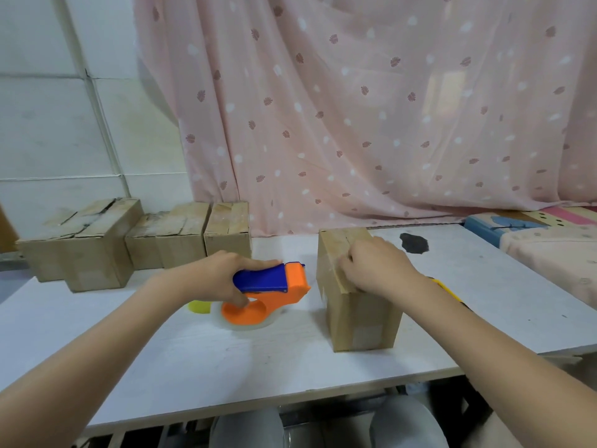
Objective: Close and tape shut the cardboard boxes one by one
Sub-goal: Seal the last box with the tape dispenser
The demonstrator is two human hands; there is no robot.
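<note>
I see the left hand (223,274) curled round the blue handle of the orange-and-blue plastic tape dispenser w/ clear tape roll (265,294), thumb down by the orange hub, fingers over the top. The dispenser sits on the white worktop (193,357), roll side down, nose pointing right toward the box in front of me.

The right hand (378,270) rests on top of the small upright brown cardboard box (355,305), fingers bent over the left part of the lid near the seam, pressing the flaps down. Flaps look shut; a centre seam runs front to back. Can't tell if tape is already across the top. That box stands on the worktop right of centre, just right of the dispenser, not touching it.

Other bits: a small yellow round object (198,307) pokes out just behind the left wrist, beside the roll. A yellow strip-like thing (447,289) shows past the right forearm; can't tell what it is.

At far left, three brown cardboard boxes (135,240) stand in a row against the wall, flaps closed, tops scuffed. Dark blotch (414,243) on the worktop behind the right hand. Pink leaf-print curtain (355,108) hangs behind.
</note>
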